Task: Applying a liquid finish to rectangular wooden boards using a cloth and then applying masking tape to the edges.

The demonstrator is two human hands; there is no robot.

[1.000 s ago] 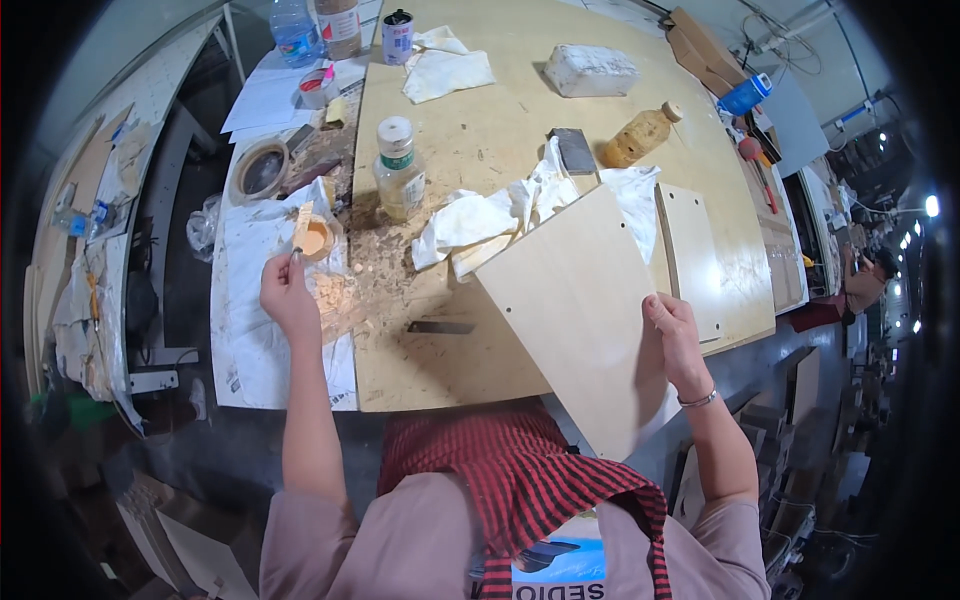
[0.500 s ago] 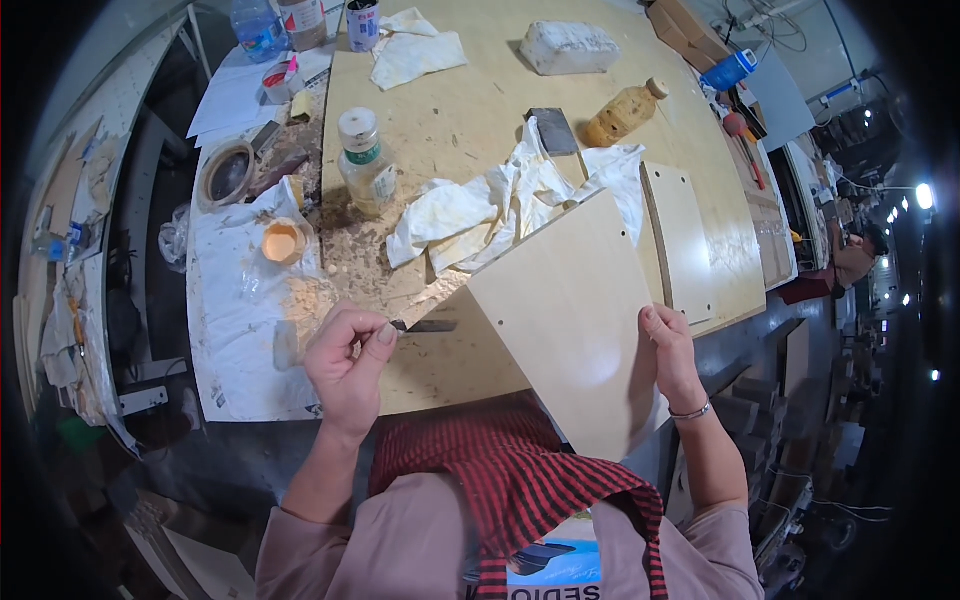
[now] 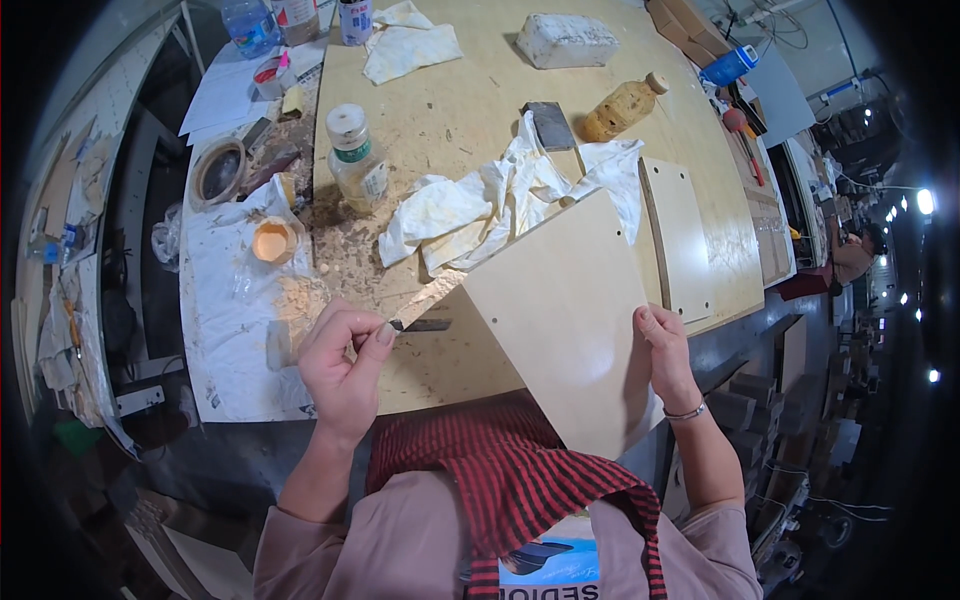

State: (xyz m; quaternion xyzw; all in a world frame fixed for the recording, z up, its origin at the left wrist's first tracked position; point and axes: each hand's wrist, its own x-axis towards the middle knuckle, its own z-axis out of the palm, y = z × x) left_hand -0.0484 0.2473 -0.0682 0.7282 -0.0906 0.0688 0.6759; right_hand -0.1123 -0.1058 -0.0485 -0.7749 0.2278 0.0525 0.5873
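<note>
My left hand (image 3: 340, 365) pinches the dark end of a thin, knife-like blade (image 3: 434, 298), smeared with light orange paste. The blade's far end meets the left corner of a pale wooden panel (image 3: 565, 320). With thumb on top, my right hand (image 3: 668, 355) grips this panel by its right edge and keeps it tilted above the table's front edge; the fingers underneath are hidden. Small dark holes show near the panel's edges. Below the blade, a dark flat strip (image 3: 430, 325) lies on the table. An open cup of orange paste (image 3: 274, 240) stands left of my left hand.
Behind the panel lie crumpled white cloths (image 3: 470, 215) and a dark block (image 3: 549, 127). A second panel (image 3: 682, 240) rests at right. Around them are a capped jar (image 3: 357, 165), a yellowish bottle (image 3: 622, 108), a tape roll (image 3: 218, 172) and a wrapped white block (image 3: 567, 42).
The blade has turned slightly, so its paste-covered face shows more. Both hands and the panel stay almost in place; the whole view has shifted a little.
</note>
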